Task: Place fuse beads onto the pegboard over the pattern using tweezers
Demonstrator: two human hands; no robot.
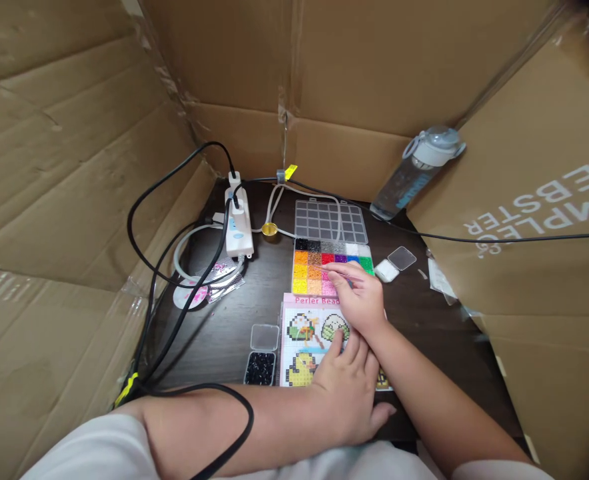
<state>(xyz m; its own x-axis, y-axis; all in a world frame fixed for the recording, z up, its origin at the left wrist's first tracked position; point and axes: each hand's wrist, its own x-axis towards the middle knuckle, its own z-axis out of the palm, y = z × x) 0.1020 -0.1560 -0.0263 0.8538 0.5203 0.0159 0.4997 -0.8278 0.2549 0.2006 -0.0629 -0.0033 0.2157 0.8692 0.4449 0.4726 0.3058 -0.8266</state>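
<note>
My right hand (362, 300) pinches thin tweezers (330, 269), their tips over the orange and tan part of a bead box (293, 280). That box has its clear lid (304, 215) folded back, and its compartments hold small beads sorted by colour. My left hand (347, 387) lies with fingers stretched out on a Perler bead pattern sheet (288, 333) printed with pixel pictures, among them a yellow duck. My right wrist crosses just above the left fingertips. A small clear case of black beads (260, 369) stands open left of the sheet.
A white power strip (238, 230) with black cables (149, 320) sits at the left. Beside it lie a round white piece (187, 293) with pink bits and silvery packets (229, 283). A small white case (387, 270) and a water bottle (414, 173) are right. Cardboard walls (354, 73) enclose the table.
</note>
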